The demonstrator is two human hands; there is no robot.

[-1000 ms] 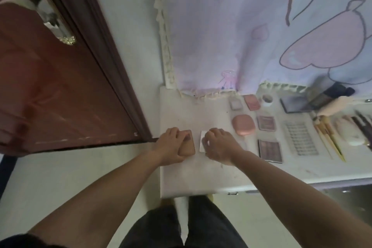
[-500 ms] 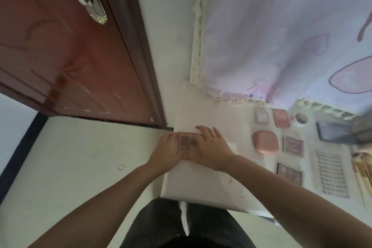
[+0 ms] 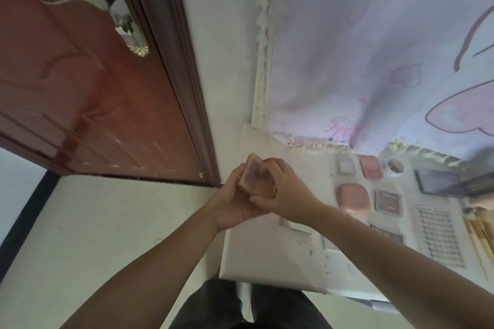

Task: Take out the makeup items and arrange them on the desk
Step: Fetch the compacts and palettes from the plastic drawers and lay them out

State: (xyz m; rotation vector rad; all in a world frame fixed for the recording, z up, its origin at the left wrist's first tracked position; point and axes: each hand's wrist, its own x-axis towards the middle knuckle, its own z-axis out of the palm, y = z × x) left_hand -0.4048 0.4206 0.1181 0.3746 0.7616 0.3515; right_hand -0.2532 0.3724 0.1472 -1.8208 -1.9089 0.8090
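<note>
Over the desk's (image 3: 267,256) left end, the left hand (image 3: 235,201) cups a small pinkish compact (image 3: 255,177) from below while the right hand (image 3: 283,191) curls its fingers round its right edge; it is lifted, not yet placed. Further right, the pink case (image 3: 352,195), square palettes (image 3: 387,200) and lash tray (image 3: 438,235) already lie in rows, so the arranging looks well along.

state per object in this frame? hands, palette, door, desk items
Small brown transparent palette: lifted off the desk, held between both hands.
Left hand: holds it from below.
Right hand: grips its right side.
Red-brown wooden door: shut.
Rounded pink compact: closed, lying flat on white desk.
</note>
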